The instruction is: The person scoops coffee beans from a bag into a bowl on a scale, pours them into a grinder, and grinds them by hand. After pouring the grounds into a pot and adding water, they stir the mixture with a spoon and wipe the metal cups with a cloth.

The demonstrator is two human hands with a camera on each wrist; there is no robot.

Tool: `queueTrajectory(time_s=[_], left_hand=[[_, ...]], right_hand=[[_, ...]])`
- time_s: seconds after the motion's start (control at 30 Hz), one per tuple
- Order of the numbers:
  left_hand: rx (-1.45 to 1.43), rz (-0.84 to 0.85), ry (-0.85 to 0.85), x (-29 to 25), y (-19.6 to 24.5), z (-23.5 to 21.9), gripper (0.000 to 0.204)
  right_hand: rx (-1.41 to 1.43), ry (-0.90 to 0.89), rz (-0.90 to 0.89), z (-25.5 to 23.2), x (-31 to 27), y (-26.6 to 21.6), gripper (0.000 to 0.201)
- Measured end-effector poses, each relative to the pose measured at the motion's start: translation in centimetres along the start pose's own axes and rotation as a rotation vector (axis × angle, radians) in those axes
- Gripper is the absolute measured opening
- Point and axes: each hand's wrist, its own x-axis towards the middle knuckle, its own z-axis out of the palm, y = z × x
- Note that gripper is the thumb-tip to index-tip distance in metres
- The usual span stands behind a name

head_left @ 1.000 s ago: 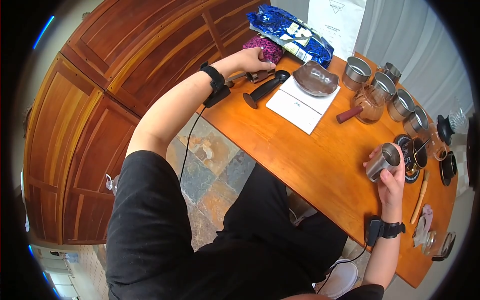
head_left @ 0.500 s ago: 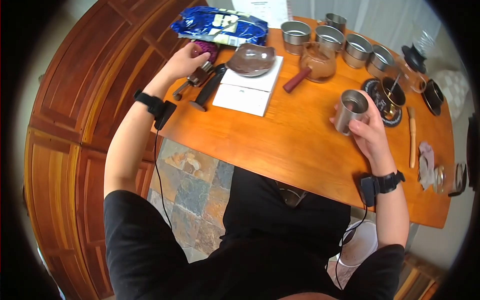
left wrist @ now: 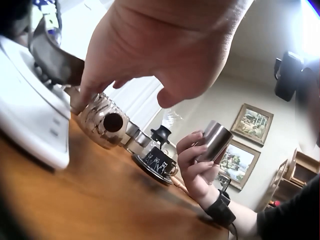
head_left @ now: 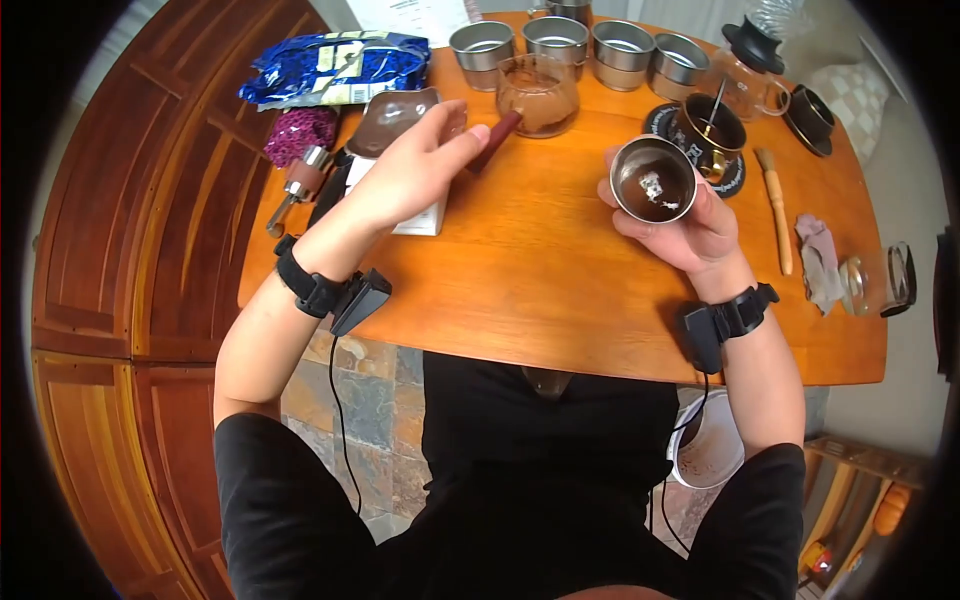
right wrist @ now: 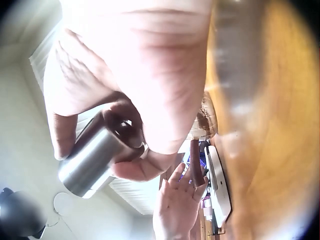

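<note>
My right hand (head_left: pixel 705 235) grips a brushed stainless-steel cup (head_left: pixel 655 180) above the table. In the head view its dark mouth faces the camera, with bright glints inside. In the right wrist view, curled fingers wrap around the steel cup (right wrist: pixel 87 157). My left hand (head_left: pixel 415 175) holds nothing and reaches over the white scale (head_left: pixel 418 222), partly hiding it and the brown wavy-edged dish (head_left: pixel 378 130). Its fingers stretch toward the dark red side handle (head_left: pixel 495 145) of a brownish glass pot (head_left: pixel 537 100), overlapping the handle's end in the head view.
Several steel cups (head_left: pixel 622 55) stand along the back. To the right are a dark cup with a gold handle (head_left: pixel 712 130), a wooden-handled brush (head_left: pixel 777 215), a cloth (head_left: pixel 820 260) and a glass jar (head_left: pixel 868 280). Left lie a blue bag (head_left: pixel 340 68) and a brown-and-silver cranked tool (head_left: pixel 305 180).
My left hand has moved right, from the cranked tool to the pot's handle. My right hand has tipped the steel cup so its mouth faces the head camera. The head view has turned.
</note>
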Motion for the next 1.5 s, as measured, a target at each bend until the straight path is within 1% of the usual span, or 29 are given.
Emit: queueTrajectory(time_s=[0.03,0.13,0.17,0.27,0.3,0.4,0.43,0.53,0.57,0.63,0.67,0.7,0.8,0.83,0.93,0.97,1.03,1.1,1.13,1.2,1.4,1.47,1.5], left_hand=[[-0.077,-0.052,0.001,0.6,0.0,0.3,0.058],[-0.434,-0.167,-0.145,1.7,-0.5,1.0,0.047],[-0.548,-0.221,-0.172,2.2,-0.7,1.2,0.04],[-0.766,-0.277,-0.281,3.1,-2.0,2.0,0.039],[-0.875,-0.313,-0.384,3.7,-2.6,2.2,0.038],[-1.012,-0.322,-0.472,4.0,-3.5,3.3,0.036],[-1.036,-0.339,-0.476,3.9,-3.6,3.7,0.034],[-1.107,-0.373,-0.562,3.3,-3.5,4.9,0.032],[-1.117,-0.381,-0.616,3.0,-3.5,5.3,0.031],[-1.093,-0.364,-0.668,2.3,-3.3,5.8,0.031],[-1.08,-0.355,-0.696,2.0,-3.4,6.2,0.031],[-1.101,-0.345,-0.758,2.0,-3.7,6.3,0.031],[-1.143,-0.352,-0.876,1.8,-4.3,6.4,0.031],[-1.152,-0.344,-0.868,1.6,-4.4,6.5,0.029],[-1.143,-0.388,-0.85,1.1,-4.4,6.7,0.028],[-1.15,-0.384,-0.88,1.0,-4.5,6.8,0.028],[-1.165,-0.368,-0.937,0.9,-4.8,6.6,0.028],[-1.135,-0.393,-0.939,0.4,-4.9,6.6,0.03],[-1.118,-0.404,-0.941,0.2,-4.9,6.6,0.031],[-1.132,-0.422,-0.991,0.0,-4.7,6.6,0.032],[-1.075,-0.463,-1.084,-0.2,-4.8,6.4,0.033],[-1.028,-0.458,-1.102,-0.1,-4.7,6.4,0.034],[-1.004,-0.458,-1.112,-0.2,-4.7,6.4,0.034]], right_hand=[[0.03,0.023,-0.028,0.3,0.1,0.2,0.076],[0.08,-0.12,-0.028,0.5,0.5,-0.1,0.073],[0.024,-0.023,-0.029,1.2,0.3,-0.2,0.069],[0.0,0.086,0.059,0.8,-0.3,-0.2,0.071],[-0.01,0.004,0.031,0.6,-0.2,-0.2,0.068],[-0.034,-0.243,-0.049,0.3,0.7,0.2,0.064],[0.057,-0.235,-0.018,0.6,0.6,0.0,0.059],[0.009,-0.113,-0.025,0.4,0.4,-0.1,0.059],[-0.011,-0.113,-0.042,0.1,0.5,0.1,0.06],[-0.04,-0.1,-0.073,0.1,0.7,0.3,0.062],[-0.003,-0.1,-0.079,0.3,0.7,0.4,0.063],[0.033,-0.101,-0.085,0.4,0.7,0.4,0.064],[0.033,0.023,0.011,-0.1,0.6,-0.6,0.064],[0.147,-0.042,0.069,-1.1,0.8,-0.9,0.061],[0.367,0.002,0.109,-0.4,0.9,-1.3,0.057],[0.266,0.174,0.08,0.4,0.8,-1.6,0.057],[0.341,0.108,0.092,-0.1,0.7,-1.9,0.056],[0.372,0.052,0.117,-1.3,0.7,-2.3,0.056],[0.364,0.067,0.092,-1.1,0.8,-2.3,0.053],[0.421,0.014,0.097,-2.0,0.8,-2.5,0.059],[0.302,0.138,-0.002,-1.8,0.7,-2.7,0.069],[0.263,0.197,0.007,-1.1,0.8,-2.8,0.07],[0.284,0.169,0.016,-1.0,0.8,-2.7,0.071]])
